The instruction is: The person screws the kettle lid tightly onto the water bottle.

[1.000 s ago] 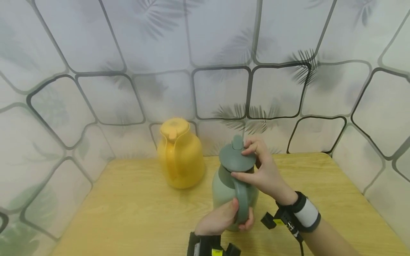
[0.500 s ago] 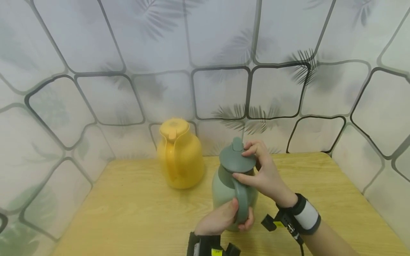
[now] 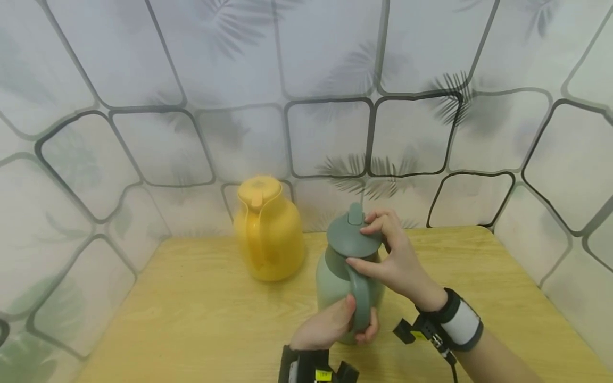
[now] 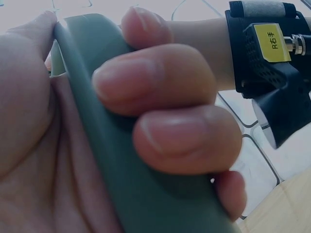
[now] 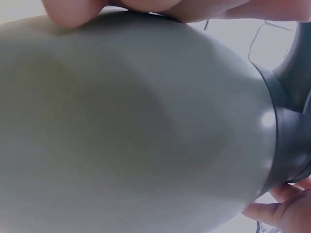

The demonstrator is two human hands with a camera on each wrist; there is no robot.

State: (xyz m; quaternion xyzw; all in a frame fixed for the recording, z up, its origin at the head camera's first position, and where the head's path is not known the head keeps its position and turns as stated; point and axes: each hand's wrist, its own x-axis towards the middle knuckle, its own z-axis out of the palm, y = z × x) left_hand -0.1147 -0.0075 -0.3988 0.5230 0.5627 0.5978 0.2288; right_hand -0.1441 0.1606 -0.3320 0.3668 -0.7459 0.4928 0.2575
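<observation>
A pale green thermos jug [image 3: 330, 287] stands upright on the table, its darker green handle [image 3: 362, 306] facing me. My left hand [image 3: 322, 323] grips that handle low down; the left wrist view shows fingers [image 4: 155, 80] curled around it. On top is a round, dark green lid [image 3: 351, 242] with a raised tab [image 3: 355, 214] at its far side. My right hand [image 3: 399, 258] pinches the lid from the right, thumb at the near lower edge and fingers on its upper side. The jug body fills most of the right wrist view.
Left of the green jug and farther back stands a yellow thermos jug [image 3: 270, 242], with its handle toward me. The wooden table [image 3: 201, 319] ends at a patterned curtain [image 3: 330, 138] behind and on both sides.
Both hands keep their holds. The lid and right hand dipped very slightly half a second ago and are back up now; the yellow jug has stayed put.
</observation>
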